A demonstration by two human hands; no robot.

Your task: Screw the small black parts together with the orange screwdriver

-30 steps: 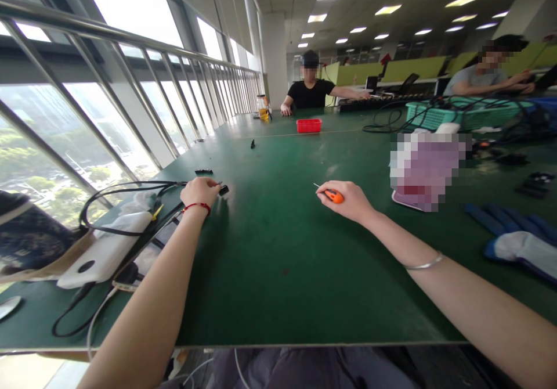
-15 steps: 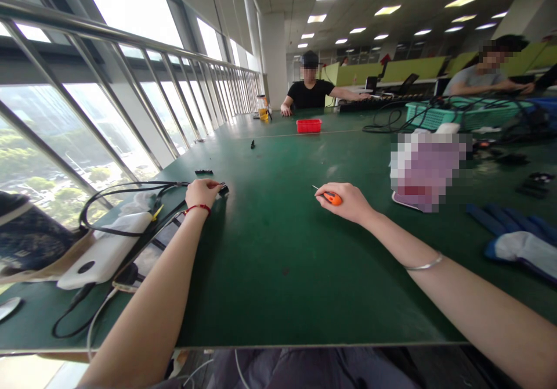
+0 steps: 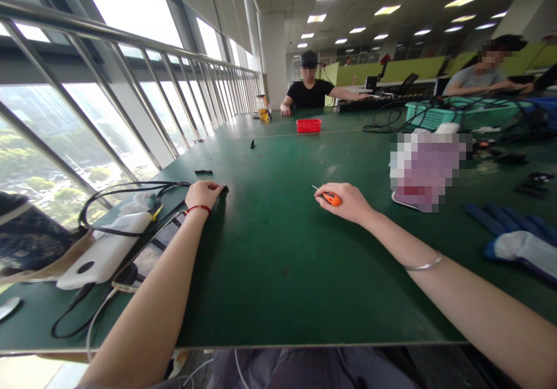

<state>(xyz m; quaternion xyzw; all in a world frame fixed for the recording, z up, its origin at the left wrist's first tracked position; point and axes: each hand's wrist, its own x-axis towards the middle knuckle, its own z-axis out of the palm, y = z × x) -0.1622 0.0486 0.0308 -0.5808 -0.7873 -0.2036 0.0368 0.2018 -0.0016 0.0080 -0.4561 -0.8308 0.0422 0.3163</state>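
My left hand [image 3: 202, 194] rests on the green table [image 3: 278, 273] with its fingers curled over a small black part [image 3: 223, 190] that peeks out at the fingertips. A red cord circles that wrist. My right hand [image 3: 348, 202] lies further right, closed round a small orange-handled screwdriver [image 3: 329, 197] whose thin metal tip points left. A silver bangle sits on that forearm. The two hands are apart, with bare table between them.
Black cables [image 3: 126, 194], a white power bank [image 3: 102, 252] and a dark bag lie at the left edge. Another black part [image 3: 203, 172] lies beyond my left hand. A red tray [image 3: 308, 125], a teal basket, blue gloves [image 3: 517, 241] and two other people are farther off.
My left hand has slid slightly right and closed further over the black part. The right hand with the screwdriver has hardly shifted.
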